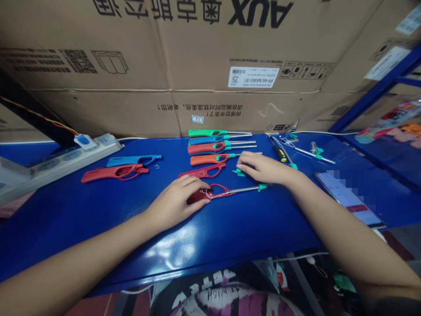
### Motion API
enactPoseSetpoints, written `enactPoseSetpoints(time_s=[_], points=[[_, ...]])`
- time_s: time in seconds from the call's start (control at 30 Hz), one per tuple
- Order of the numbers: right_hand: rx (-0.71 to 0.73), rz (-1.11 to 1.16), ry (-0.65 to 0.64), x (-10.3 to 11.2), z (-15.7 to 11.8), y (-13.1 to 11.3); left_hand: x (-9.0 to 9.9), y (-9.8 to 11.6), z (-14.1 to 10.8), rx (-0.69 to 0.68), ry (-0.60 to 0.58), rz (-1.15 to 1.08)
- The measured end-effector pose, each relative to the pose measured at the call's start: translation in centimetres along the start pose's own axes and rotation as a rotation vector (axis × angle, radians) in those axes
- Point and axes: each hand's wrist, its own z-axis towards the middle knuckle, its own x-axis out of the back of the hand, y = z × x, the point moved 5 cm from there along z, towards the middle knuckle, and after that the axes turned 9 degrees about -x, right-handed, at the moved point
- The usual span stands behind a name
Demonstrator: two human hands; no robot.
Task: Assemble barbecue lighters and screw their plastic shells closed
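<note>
My left hand grips the handle of a red lighter half, whose metal tube points right and ends in a green tip. Thumb and fingers close around the handle near thin wires. My right hand is bent over a small green part; its fingertips are drawn together at the part's upper edge, and what they hold is hidden. Just above my left hand lies a red shell half. Behind it are an orange lighter, a red one, a blue one and a green one.
At left, blue and red shells lie beside a power strip. A screwdriver and metal tubes lie at right. A phone rests near the right edge. Cardboard stands behind the blue table.
</note>
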Motion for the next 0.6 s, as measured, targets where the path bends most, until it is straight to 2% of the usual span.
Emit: enactPoseSetpoints(time_s=[0.07,0.17,0.27,0.37,0.53,0.6], points=[[0.008,-0.057,-0.031,-0.4,0.1,-0.1,0.0,0.0,0.0,-0.001,-0.002,-0.001],[-0.089,-0.176,-0.025,-0.7,0.2,0.3,0.0,0.0,-0.1,0.0,-0.008,-0.005],[-0.185,-0.257,0.019,-0.3,0.0,0.8,0.0,0.0,-0.1,0.003,-0.012,-0.002],[-0.224,-0.242,0.05,0.4,-0.2,1.0,0.0,-0.1,-0.1,0.007,-0.016,0.0],[-0.091,-0.034,-0.062,0.4,-0.7,-0.1,-0.1,-0.1,0.0,0.017,-0.004,-0.03],[-0.016,0.028,-0.048,0.4,-0.7,-1.1,-0.2,0.0,-0.1,0.039,0.023,-0.039]])
